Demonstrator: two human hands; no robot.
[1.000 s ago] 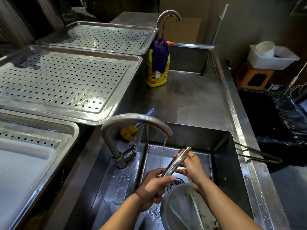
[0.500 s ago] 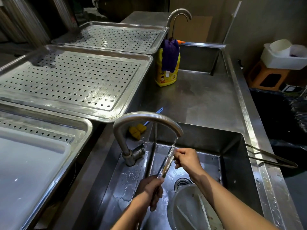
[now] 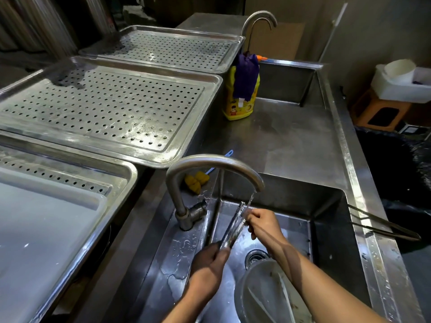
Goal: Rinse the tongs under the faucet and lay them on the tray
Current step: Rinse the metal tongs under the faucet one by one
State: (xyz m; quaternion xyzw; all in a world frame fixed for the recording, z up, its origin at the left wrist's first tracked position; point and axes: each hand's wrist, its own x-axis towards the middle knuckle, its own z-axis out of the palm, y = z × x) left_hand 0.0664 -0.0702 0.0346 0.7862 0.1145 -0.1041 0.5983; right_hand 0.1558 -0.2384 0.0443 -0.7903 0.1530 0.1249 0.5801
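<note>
Steel tongs [image 3: 233, 226] point up and away in the sink basin [image 3: 331, 220], tips in the water stream falling from the curved faucet [image 3: 210, 160]. My left hand [image 3: 208, 258] grips their lower end. My right hand [image 3: 262, 223] pinches the upper part near the tips, under the stream. A perforated steel tray [image 3: 102, 108] lies to the left of the sink; another perforated tray [image 3: 168, 46] sits behind it.
A round container [image 3: 263, 292] with utensils sits in the basin by the drain [image 3: 255, 256]. A second pair of long tongs [image 3: 382, 226] lies over the sink's right rim. A yellow bottle [image 3: 240, 96], purple cloth, yellow sponge brush [image 3: 196, 180] and white board [image 3: 42, 229] stand around.
The tongs have moved up and left, from over the drain into the water stream. My left hand slid down to the handle end; my right hand now pinches near the tips.
</note>
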